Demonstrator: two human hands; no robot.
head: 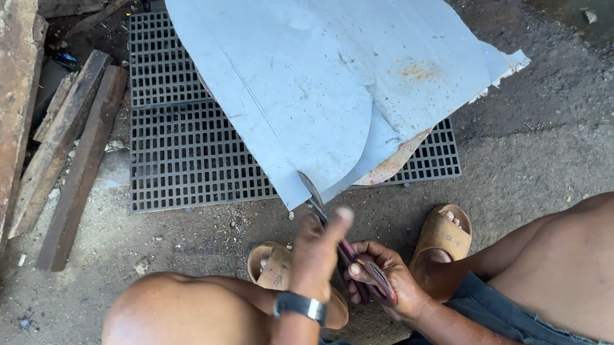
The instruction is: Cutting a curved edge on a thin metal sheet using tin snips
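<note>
**Snips at the sheet's edge**

Tin snips [345,244] gripped in both hands: right hand [386,278] wrapped around the handles, left hand [319,251] closed over them from above. Blades biting the grey metal sheet [326,64] at 12 o'clock, atop a black floor grate [183,155].

Head-worn view, steeply downward, close

No packages, labels, signs or screens show anywhere in this view of the ground.
</note>
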